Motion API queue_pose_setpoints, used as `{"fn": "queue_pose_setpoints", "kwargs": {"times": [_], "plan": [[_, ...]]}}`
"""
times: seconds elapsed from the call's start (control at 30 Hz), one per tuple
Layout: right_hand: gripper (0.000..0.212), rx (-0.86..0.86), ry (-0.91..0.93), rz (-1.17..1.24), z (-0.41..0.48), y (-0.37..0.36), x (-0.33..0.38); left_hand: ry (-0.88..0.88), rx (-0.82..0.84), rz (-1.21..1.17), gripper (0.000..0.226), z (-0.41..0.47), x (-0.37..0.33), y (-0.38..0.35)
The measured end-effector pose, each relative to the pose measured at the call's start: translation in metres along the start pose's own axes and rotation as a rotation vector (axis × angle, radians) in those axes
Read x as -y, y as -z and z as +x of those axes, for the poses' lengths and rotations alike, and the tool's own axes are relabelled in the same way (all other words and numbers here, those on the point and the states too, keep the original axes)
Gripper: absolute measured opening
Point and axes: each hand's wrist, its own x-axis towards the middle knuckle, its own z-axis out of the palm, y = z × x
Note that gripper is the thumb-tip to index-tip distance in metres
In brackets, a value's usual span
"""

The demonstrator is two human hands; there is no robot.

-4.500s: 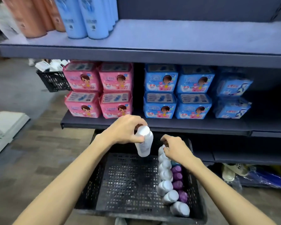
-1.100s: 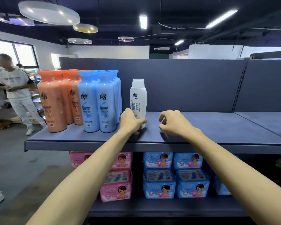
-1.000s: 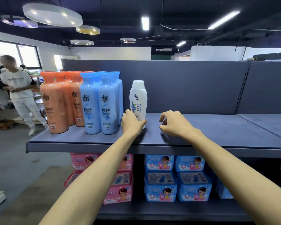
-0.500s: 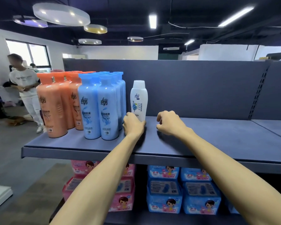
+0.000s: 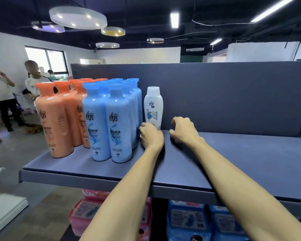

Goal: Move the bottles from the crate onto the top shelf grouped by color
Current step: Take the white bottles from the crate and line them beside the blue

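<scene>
Two hands on the top shelf (image 5: 233,162): left (image 5: 151,136) gripping the white bottle (image 5: 153,106) beside blue bottles (image 5: 109,122), right (image 5: 183,131) loosely curled, empty.

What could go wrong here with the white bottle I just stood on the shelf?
1. The left hand is curled at the base of the white bottle, which is tall and narrow; pulling away carelessly could tip it.
2. It stands close beside the blue bottles, so a fall leftward might knock them.
3. The right hand rests on the shelf just right of it; a sweep left could bump it.
</scene>
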Motion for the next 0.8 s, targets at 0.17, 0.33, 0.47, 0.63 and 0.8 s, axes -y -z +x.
{"fn": "queue_pose_setpoints", "kwargs": {"times": [0.17,0.33,0.47,0.63,0.8], "plan": [[0.031,-0.042,0.037,0.043,0.01,-0.003,-0.004,0.03,-0.027,-0.005,0.046,0.011,-0.004,-0.014],[0.029,-0.047,0.049,0.043,0.009,-0.003,-0.011,0.104,-0.075,-0.061,0.047,0.019,-0.011,-0.024],[0.025,-0.061,0.043,0.053,0.011,-0.004,-0.014,0.146,-0.086,-0.099,0.048,0.024,-0.015,-0.029],[0.026,-0.047,0.049,0.059,0.013,-0.006,-0.016,0.142,-0.098,-0.103,0.047,0.029,-0.015,-0.034],[0.024,-0.048,0.048,0.065,0.012,-0.005,-0.015,0.103,-0.093,-0.052,0.044,0.031,-0.014,-0.038]]}}
